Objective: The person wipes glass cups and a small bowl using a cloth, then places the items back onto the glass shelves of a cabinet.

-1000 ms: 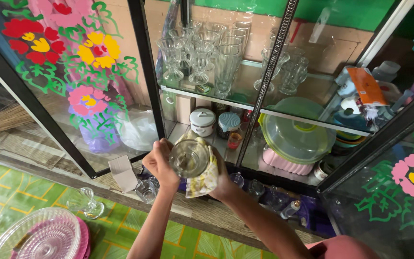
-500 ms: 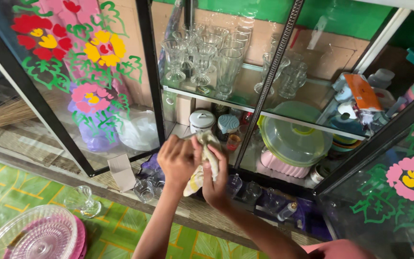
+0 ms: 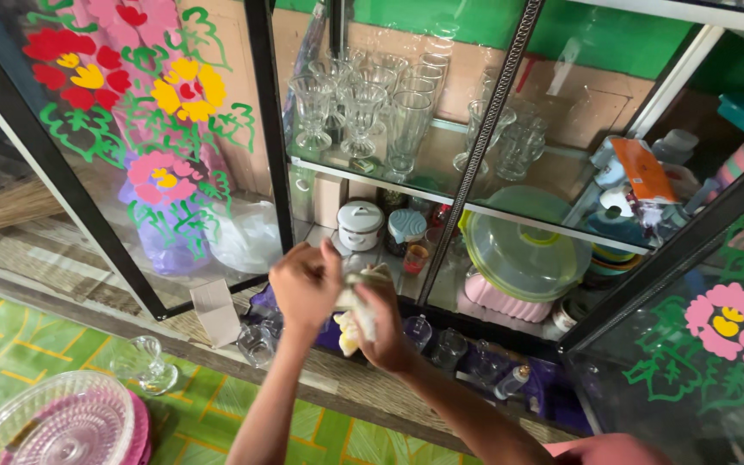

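- The person's left hand [image 3: 305,284] is curling into a closed fist in front of the open glass cabinet [image 3: 273,155]; whether a glass is sitting inside that grip is impossible to tell, since the fingers are hiding it.
- The right hand [image 3: 381,323] is closing around a yellow-and-white cloth [image 3: 353,320], pressing it up against the left hand, so the two hands are touching through the fabric.
- The cloth is bunching between both hands, with one end hanging just below them, above the cabinet's bottom ledge.
- Small clear glasses [image 3: 260,343] are standing on the bottom ledge just beneath the hands.
- A footed glass [image 3: 144,362] is standing on the green patterned floor mat [image 3: 10,344], near a stack of pink and clear plates [image 3: 53,426].
- Tall stemmed glasses [image 3: 359,108] are lining the upper shelf, well above the hands.
- A white lidded jar [image 3: 360,226] and a green plastic lid [image 3: 523,254] are resting on the middle shelf behind the hands.
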